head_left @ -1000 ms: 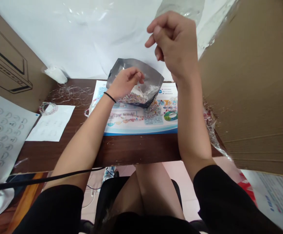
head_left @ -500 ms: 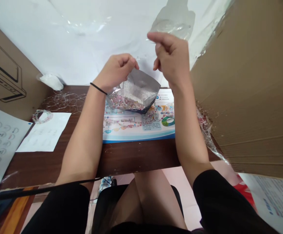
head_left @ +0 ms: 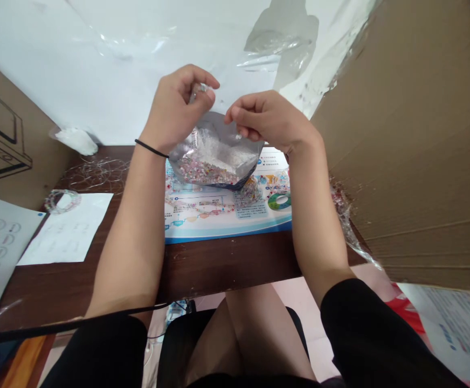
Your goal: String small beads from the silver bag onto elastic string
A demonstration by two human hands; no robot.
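Note:
My left hand (head_left: 182, 105), with a black band at its wrist, is raised over the left side of an opened silver bag (head_left: 245, 153). Its fingers curl round a small clear, shiny item (head_left: 200, 91) that may be beads or plastic. My right hand (head_left: 265, 118) hovers at the bag's upper right edge, thumb and forefinger pinched; what they hold is too small to make out. Small pink, white and coloured beads (head_left: 202, 170) lie inside the bag. Under it is a printed blue-and-white sheet (head_left: 227, 229), with a clear packet of beads (head_left: 251, 193) by the bag's lower edge.
A beaded ring (head_left: 63, 202) rests by white paper (head_left: 67, 231) on the left, near tangled clear thread (head_left: 97, 173). A white packet (head_left: 77, 140) stands behind. Cardboard boxes (head_left: 416, 151) flank both sides; crumpled plastic (head_left: 350, 231) lies at the right edge.
My left hand has risen up and left from the bag's rim. My right hand has come down and left to the bag, its extended forefinger now bent in to the thumb.

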